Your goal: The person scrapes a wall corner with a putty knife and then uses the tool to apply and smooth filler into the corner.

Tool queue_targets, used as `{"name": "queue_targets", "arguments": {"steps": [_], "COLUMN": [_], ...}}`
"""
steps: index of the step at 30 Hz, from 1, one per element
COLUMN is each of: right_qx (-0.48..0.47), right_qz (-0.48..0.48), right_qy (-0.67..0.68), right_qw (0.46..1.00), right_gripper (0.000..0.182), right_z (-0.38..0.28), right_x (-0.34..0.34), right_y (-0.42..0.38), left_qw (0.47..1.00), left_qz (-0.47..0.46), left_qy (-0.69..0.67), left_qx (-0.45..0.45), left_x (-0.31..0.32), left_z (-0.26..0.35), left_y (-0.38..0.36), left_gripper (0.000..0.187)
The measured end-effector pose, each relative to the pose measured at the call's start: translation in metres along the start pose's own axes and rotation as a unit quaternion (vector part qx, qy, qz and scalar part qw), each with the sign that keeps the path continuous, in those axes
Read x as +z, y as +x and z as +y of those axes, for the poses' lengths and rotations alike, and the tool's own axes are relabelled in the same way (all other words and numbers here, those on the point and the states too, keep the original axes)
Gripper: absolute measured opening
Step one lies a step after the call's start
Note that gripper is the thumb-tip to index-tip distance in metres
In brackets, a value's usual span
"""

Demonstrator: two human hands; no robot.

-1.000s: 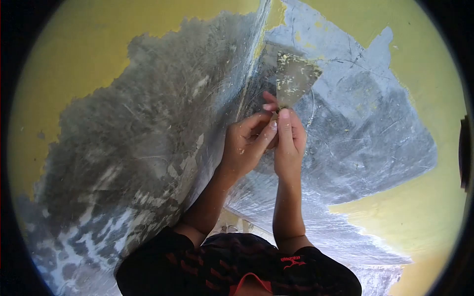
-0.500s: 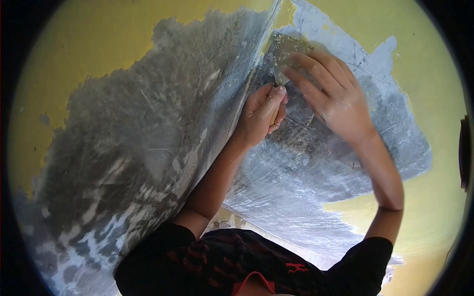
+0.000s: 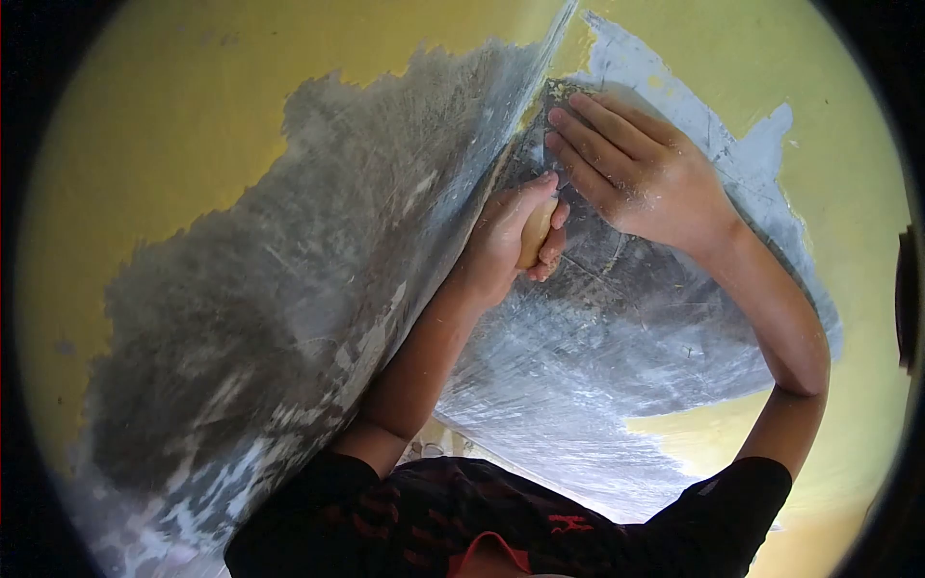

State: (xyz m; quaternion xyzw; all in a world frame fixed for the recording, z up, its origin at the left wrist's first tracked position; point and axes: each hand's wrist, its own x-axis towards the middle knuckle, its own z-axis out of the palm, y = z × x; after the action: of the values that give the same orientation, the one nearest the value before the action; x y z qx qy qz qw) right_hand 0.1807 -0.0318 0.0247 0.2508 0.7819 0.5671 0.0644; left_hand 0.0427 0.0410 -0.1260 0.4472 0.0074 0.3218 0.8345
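My left hand (image 3: 506, 236) is closed around the light wooden handle of a scraper (image 3: 537, 234), close to the inner corner of two walls. The scraper's blade is mostly hidden. Up and to the right, my right hand (image 3: 650, 173) has its fingers stretched out, lying against the grey, bare patch (image 3: 617, 289) of the right wall. Its fingertips are near small yellow paint flakes (image 3: 559, 91) high in the corner. Pale dust specks cling to both hands.
A wide grey scraped area (image 3: 251, 289) covers the left wall, edged by ragged yellow paint (image 3: 193, 116). The corner line (image 3: 554, 43) runs down between the walls. At the far right edge is a dark object (image 3: 906, 299).
My right hand, blurred earlier, now rests with straighter fingers a little higher on the wall. My left hand keeps the scraper, and more of its handle shows. The view has shifted slightly.
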Motion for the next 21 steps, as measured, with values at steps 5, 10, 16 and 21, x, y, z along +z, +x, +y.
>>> {"name": "queue_targets", "arguments": {"steps": [5,10,16,21], "right_qx": [0.010,0.016,0.023,0.020], "right_qz": [-0.023,-0.062,-0.074,-0.062], "right_qy": [-0.003,0.009,0.017,0.012], "right_qw": [1.000,0.998,0.997,0.998], "right_gripper": [0.029,0.030,0.030,0.028], "right_z": [-0.005,-0.003,0.003,0.012], "right_x": [-0.002,-0.010,-0.015,-0.015], "right_y": [-0.002,0.001,0.004,0.004], "left_qw": [1.000,0.999,0.999,0.997], "left_qz": [-0.012,-0.032,-0.045,-0.040], "left_qy": [-0.011,-0.010,0.000,-0.051], "left_qx": [-0.002,-0.025,-0.002,-0.042], "left_x": [-0.001,0.003,0.015,0.023], "left_z": [-0.002,0.007,0.018,0.023], "left_y": [0.002,-0.001,-0.001,0.003], "left_gripper": [0.047,0.051,0.045,0.042]}}
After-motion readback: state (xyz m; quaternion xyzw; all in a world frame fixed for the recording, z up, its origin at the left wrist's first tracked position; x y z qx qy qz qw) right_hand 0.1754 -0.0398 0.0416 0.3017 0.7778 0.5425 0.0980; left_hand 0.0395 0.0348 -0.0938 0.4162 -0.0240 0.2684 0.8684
